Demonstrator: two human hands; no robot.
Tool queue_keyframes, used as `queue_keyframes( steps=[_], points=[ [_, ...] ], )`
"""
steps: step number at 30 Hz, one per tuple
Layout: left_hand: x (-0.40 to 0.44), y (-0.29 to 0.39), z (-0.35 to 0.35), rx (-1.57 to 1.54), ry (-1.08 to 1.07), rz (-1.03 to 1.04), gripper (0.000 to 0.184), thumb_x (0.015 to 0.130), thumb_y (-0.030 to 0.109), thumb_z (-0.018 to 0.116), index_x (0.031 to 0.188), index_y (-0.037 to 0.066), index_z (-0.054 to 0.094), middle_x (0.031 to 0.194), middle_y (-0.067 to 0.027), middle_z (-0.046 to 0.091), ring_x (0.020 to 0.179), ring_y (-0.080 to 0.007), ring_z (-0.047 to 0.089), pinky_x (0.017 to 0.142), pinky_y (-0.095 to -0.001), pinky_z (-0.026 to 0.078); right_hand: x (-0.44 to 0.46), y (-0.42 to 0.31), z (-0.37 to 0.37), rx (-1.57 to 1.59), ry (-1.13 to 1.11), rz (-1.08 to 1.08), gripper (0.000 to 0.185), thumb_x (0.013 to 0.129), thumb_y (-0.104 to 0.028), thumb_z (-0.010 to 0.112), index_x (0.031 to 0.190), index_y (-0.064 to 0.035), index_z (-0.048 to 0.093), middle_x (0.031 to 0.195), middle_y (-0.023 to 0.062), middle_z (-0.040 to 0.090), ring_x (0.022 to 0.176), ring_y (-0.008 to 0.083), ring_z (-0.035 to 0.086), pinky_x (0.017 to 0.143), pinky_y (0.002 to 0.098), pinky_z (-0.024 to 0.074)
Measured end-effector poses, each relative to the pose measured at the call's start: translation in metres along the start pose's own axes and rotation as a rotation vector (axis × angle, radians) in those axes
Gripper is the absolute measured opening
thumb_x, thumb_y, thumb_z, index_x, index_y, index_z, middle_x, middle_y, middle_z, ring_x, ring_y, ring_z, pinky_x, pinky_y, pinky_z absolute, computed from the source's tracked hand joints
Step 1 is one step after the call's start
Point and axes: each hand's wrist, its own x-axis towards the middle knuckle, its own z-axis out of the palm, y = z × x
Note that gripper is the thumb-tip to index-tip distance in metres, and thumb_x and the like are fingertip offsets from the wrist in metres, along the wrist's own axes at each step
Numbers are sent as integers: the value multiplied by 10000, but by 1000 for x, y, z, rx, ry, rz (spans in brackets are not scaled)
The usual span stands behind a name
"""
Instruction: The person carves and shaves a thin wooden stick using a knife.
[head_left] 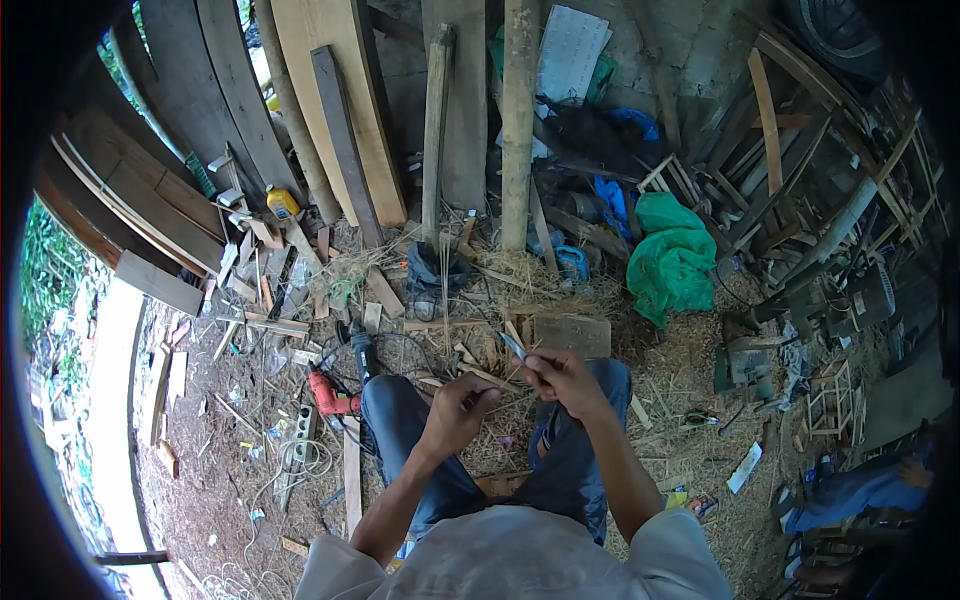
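My right hand is closed around a small knife, its blade pointing up and to the left over the floor. Close beside it, my left hand is closed, thumb and fingers pressed together. Whatever it pinches is too small or hidden to make out. A pale thin strip shows just beyond the left fingertips and runs toward the right hand; I cannot tell whether it is held or lies behind. Both hands are above my knees as I sit. A wooden block lies on the floor beyond the right hand.
A red power drill and a power strip with cords lie left of my legs. Shavings and offcuts litter the floor. Boards and a post stand ahead. A green plastic bag sits ahead right. Another person's leg shows at right.
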Motion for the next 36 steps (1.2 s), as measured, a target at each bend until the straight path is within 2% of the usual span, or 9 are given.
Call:
queue_keyframes(
  steps=[6,8,16,18,22,26,31,34,36],
  points=[
    [-2,5,-8,118,-1,98,93,836,59,673,901,-3,649,769,-90,650,634,-140,590,582,-282,459,12,-1,-32,-59,106,-1,165,953,-150,557,977,-7,635,673,-26,504,485,27,371,428,203,279],
    [-11,3,-17,84,7,51,93,838,60,674,903,-3,652,762,-89,652,638,-131,585,587,-279,457,15,-20,-61,35,387,-178,196,947,-176,569,1016,-8,641,675,-34,499,483,14,363,418,179,267],
    [-3,-6,-5,-55,16,-113,136,866,121,672,908,-7,659,673,-48,605,599,-91,519,554,-267,419,2,0,-13,-102,193,-22,248,953,-205,565,1064,8,626,690,-28,506,492,22,366,423,202,302],
    [-2,-2,-2,-59,13,-99,150,875,135,665,910,-11,659,648,-29,581,583,-80,494,540,-261,404,3,4,-1,2,-58,-8,246,980,-133,508,1136,25,614,704,-9,516,491,34,360,418,187,274],
    [-3,5,-8,-46,-50,-161,154,877,138,661,912,-12,660,643,-30,584,592,-76,496,547,-258,407,4,-2,-3,11,-21,42,234,980,-141,511,1095,23,632,707,-8,522,489,33,363,422,186,278],
    [-13,-2,-12,-107,-15,-103,155,885,131,645,923,-18,661,644,-25,587,576,-69,493,539,-256,409,13,-20,-41,61,362,-141,226,964,-159,539,1067,21,627,694,-24,497,471,22,337,429,180,272],
    [-14,-11,-13,-96,3,-156,156,892,126,630,939,-19,664,663,-24,594,585,-57,506,537,-246,414,-1,-33,-46,43,203,-173,248,969,-126,515,1155,25,576,689,-16,500,478,23,343,429,181,275],
    [-9,-10,-3,-177,-31,-214,158,910,148,625,946,1,673,655,2,587,532,-44,504,482,-220,398,-5,-13,-16,-46,120,-36,259,976,-136,509,1168,28,570,681,-17,493,478,29,343,431,187,282],
    [-6,-9,1,-136,-41,-127,159,910,147,626,948,0,673,674,-3,601,528,-45,497,484,-218,396,-1,2,-5,-24,-79,8,263,977,-152,517,1161,27,577,672,-14,490,472,39,341,425,196,282]
  ],
)
